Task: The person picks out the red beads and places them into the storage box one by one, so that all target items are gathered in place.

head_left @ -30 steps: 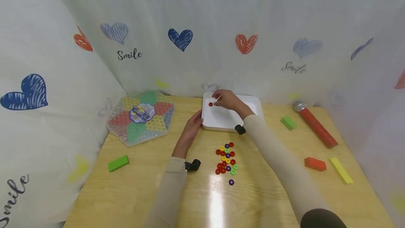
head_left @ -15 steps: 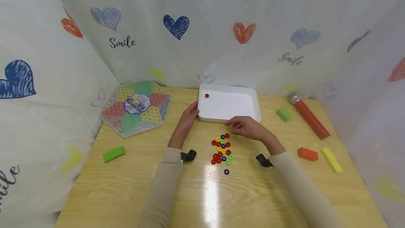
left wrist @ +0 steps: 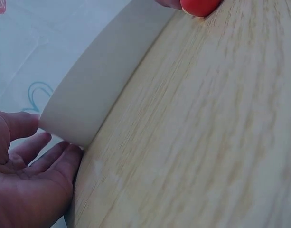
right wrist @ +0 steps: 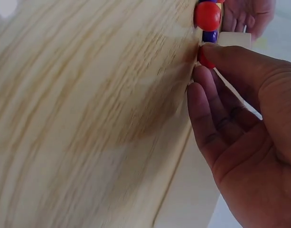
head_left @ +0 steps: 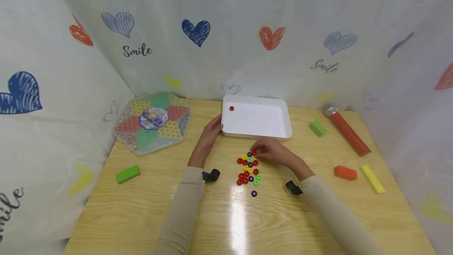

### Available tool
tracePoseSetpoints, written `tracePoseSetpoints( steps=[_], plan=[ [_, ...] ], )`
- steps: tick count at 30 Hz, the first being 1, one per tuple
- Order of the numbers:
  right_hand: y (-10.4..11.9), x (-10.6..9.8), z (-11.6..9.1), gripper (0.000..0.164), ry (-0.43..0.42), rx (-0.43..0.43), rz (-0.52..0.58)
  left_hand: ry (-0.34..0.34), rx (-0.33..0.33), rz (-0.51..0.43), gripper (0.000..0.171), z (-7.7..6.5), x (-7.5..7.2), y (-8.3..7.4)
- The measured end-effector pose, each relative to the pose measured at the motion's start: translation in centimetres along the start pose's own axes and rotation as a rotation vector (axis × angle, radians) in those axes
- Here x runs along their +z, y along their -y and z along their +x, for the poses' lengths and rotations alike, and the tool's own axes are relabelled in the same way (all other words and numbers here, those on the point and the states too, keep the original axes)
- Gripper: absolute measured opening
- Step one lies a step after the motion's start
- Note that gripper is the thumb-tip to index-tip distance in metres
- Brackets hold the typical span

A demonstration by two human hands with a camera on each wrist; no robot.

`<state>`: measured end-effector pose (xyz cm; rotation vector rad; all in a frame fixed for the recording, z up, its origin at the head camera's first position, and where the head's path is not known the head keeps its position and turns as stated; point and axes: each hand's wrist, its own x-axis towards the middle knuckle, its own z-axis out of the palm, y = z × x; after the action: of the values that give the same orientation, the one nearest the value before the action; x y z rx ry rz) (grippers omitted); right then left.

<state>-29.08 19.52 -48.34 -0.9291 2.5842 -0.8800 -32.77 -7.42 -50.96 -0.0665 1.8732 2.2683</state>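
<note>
My left hand [head_left: 209, 132] holds the near left corner of a white tray [head_left: 260, 135]. In the left wrist view its thumb meets the tray's upper edge, with the other fingers low by the wall. One red ring bead [head_left: 231, 108] lies inside the tray at the far left. In front of the tray, my right hand [head_left: 270, 150] pinches another red ring bead [right wrist: 206, 58] between thumb and fingers, close to the tabletop. Beside it lies a loose cluster of red, purple, yellow and green ring beads [head_left: 245, 168], with a purple bead [head_left: 254, 193] apart at the near end.
A hexagonal board [head_left: 152, 123] in clear plastic lies at the back left, with a green block [head_left: 127, 174] nearer. On the right are a red toy microphone [head_left: 348, 132], a green block [head_left: 317, 128], a red block [head_left: 345, 172] and a yellow block [head_left: 372, 179]. Printed cloth walls [head_left: 233, 62] enclose the table.
My right hand has come back from over the tray to the bead cluster and taken hold of a red bead at its far end. The left hand stays at the tray's corner.
</note>
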Motion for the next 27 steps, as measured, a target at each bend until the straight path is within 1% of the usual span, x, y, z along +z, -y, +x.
tracePoseSetpoints(
  steps=[5,8,10,13,17,19,24,27],
  plan=[
    [0.7,-0.5,0.3,0.017,-0.006,0.013,-0.009,-0.006,0.001,-0.005,0.05,0.1,-0.1,0.1],
    [1.3,-1.7,0.7,0.018,-0.037,0.02,-0.006,-0.001,0.006,-0.008,0.049,0.1,-0.1,0.2],
    [1.3,-2.7,1.3,0.019,-0.061,0.031,0.008,0.002,0.009,-0.007,0.049,0.1,-0.1,0.2],
    [1.3,-4.7,2.9,0.02,-0.074,0.081,0.045,-0.002,0.016,-0.008,0.049,0.1,-0.1,0.2],
    [0.7,-7.2,5.6,0.019,-0.085,0.143,0.1,-0.001,0.026,-0.016,0.049,0.1,-0.1,0.2],
    [0.1,-8.2,6.9,0.021,-0.091,0.165,0.105,0.0,0.023,-0.016,0.049,0.1,-0.1,0.2],
    [-0.8,-10.2,9.9,0.025,-0.081,0.213,0.097,-0.001,0.027,-0.026,0.05,0.0,-0.1,0.3],
    [-1.0,-10.8,11.3,0.024,-0.068,0.233,0.093,0.002,0.037,-0.033,0.05,-0.2,0.1,0.3]
  ],
)
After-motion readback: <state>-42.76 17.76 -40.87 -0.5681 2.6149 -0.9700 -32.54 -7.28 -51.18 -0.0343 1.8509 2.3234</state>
